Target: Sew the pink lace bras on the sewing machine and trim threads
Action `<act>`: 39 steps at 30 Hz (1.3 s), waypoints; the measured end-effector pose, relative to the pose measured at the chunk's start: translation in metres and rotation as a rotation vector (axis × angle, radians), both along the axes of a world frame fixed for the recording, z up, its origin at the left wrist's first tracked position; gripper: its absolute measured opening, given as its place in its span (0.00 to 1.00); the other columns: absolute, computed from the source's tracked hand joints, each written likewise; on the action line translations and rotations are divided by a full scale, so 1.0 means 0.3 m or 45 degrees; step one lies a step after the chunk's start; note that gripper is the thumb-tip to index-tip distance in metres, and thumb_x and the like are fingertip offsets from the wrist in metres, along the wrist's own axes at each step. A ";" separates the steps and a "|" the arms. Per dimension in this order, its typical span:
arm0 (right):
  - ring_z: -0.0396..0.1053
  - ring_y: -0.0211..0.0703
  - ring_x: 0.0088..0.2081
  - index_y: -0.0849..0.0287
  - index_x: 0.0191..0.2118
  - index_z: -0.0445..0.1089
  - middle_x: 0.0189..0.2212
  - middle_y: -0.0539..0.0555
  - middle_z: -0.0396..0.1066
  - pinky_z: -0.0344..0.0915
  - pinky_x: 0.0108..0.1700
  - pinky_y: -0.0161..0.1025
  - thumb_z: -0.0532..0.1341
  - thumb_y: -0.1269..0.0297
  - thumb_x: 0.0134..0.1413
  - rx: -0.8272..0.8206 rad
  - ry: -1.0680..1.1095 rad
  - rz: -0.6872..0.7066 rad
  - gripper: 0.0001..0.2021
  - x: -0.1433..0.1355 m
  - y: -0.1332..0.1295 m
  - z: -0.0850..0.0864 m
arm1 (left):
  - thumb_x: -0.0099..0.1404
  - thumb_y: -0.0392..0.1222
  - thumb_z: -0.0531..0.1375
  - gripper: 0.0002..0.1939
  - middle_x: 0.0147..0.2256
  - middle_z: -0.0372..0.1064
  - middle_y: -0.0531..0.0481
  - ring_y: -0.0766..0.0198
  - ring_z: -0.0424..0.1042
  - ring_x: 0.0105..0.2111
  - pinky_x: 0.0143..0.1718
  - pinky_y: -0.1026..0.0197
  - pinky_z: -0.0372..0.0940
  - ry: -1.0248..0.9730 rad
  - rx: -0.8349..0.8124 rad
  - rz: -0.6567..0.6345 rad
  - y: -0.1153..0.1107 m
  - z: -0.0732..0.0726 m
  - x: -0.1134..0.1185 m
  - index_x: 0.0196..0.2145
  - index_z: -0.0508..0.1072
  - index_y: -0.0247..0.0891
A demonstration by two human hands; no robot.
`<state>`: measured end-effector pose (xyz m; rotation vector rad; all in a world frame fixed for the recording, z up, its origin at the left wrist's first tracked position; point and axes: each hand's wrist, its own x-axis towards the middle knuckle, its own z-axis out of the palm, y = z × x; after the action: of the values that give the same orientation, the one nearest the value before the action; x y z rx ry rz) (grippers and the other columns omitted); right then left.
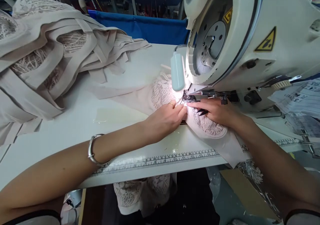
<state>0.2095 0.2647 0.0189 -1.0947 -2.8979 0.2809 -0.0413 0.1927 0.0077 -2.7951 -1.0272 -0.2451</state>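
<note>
A pale pink lace bra (210, 126) lies under the presser foot (186, 98) of a white sewing machine (225, 68), one lace cup on each side of the needle area. My left hand (166, 120), with a ring and a bracelet, pinches the bra's edge just in front of the foot. Across from it, my right hand (217, 111) rests on the other cup with its index finger stretched toward the foot. Black pointed blades, apparently thread snips (203, 112), stick out from under its curled fingers. Their handles are hidden in the palm.
A heap of similar bras (62, 48) covers the table's left side. A small lamp (177, 72) lights the needle area. Along the front edge runs a printed ruler (160, 160). Another lace bra (140, 195) hangs below the edge, and papers (300, 98) lie at right.
</note>
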 end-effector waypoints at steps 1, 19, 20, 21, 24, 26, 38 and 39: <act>0.74 0.43 0.41 0.46 0.61 0.70 0.38 0.51 0.76 0.66 0.41 0.38 0.50 0.78 0.54 -0.020 -0.014 0.013 0.33 0.002 0.000 -0.003 | 0.68 0.23 0.46 0.18 0.40 0.72 0.39 0.56 0.63 0.34 0.32 0.56 0.57 -0.008 0.016 0.028 -0.002 -0.007 0.000 0.47 0.73 0.28; 0.73 0.45 0.40 0.53 0.61 0.70 0.43 0.55 0.79 0.68 0.40 0.39 0.52 0.76 0.55 0.035 0.010 -0.044 0.29 -0.055 -0.050 0.001 | 0.73 0.28 0.48 0.20 0.57 0.72 0.40 0.53 0.66 0.45 0.44 0.51 0.62 -0.198 -0.135 0.109 0.083 -0.032 -0.083 0.55 0.73 0.38; 0.73 0.44 0.39 0.52 0.61 0.70 0.43 0.54 0.79 0.66 0.39 0.39 0.53 0.76 0.55 0.043 0.001 -0.064 0.29 -0.055 -0.054 0.003 | 0.73 0.27 0.48 0.21 0.58 0.72 0.40 0.53 0.66 0.46 0.44 0.51 0.62 -0.210 -0.140 0.095 0.087 -0.033 -0.087 0.56 0.72 0.38; 0.73 0.44 0.38 0.52 0.60 0.70 0.43 0.54 0.78 0.65 0.38 0.38 0.53 0.76 0.55 0.050 -0.005 -0.078 0.28 -0.056 -0.059 0.004 | 0.73 0.27 0.48 0.21 0.58 0.71 0.41 0.54 0.66 0.46 0.44 0.51 0.62 -0.216 -0.145 0.086 0.090 -0.033 -0.091 0.56 0.72 0.38; 0.71 0.42 0.36 0.53 0.54 0.72 0.41 0.53 0.77 0.61 0.34 0.37 0.53 0.78 0.53 0.070 -0.036 -0.110 0.25 -0.058 -0.068 0.007 | 0.72 0.26 0.47 0.23 0.59 0.71 0.41 0.53 0.66 0.45 0.42 0.52 0.63 -0.215 -0.146 0.089 0.097 -0.032 -0.099 0.57 0.73 0.38; 0.68 0.41 0.33 0.54 0.47 0.73 0.38 0.53 0.75 0.57 0.31 0.37 0.53 0.78 0.50 0.094 -0.068 -0.139 0.21 -0.059 -0.069 0.005 | 0.72 0.26 0.47 0.24 0.59 0.72 0.42 0.53 0.66 0.45 0.42 0.51 0.63 -0.216 -0.135 0.099 0.101 -0.035 -0.101 0.57 0.73 0.38; 0.56 0.38 0.24 0.54 0.22 0.49 0.20 0.48 0.59 0.54 0.28 0.37 0.60 0.59 0.61 0.060 0.208 -0.519 0.21 -0.101 -0.074 -0.004 | 0.76 0.43 0.50 0.17 0.39 0.74 0.36 0.51 0.72 0.40 0.39 0.51 0.69 -0.191 -0.121 0.224 -0.040 0.011 0.025 0.40 0.73 0.28; 0.59 0.39 0.26 0.54 0.24 0.53 0.22 0.48 0.62 0.55 0.29 0.37 0.61 0.61 0.60 0.069 0.208 -0.508 0.18 -0.094 -0.072 -0.008 | 0.76 0.45 0.51 0.19 0.41 0.74 0.32 0.48 0.73 0.43 0.40 0.50 0.71 -0.157 -0.139 0.238 -0.060 0.007 0.042 0.43 0.73 0.25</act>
<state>0.1814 0.2432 0.0165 -1.5219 -2.4605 0.2586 -0.0287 0.1746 0.0099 -2.7836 -1.3601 -0.3514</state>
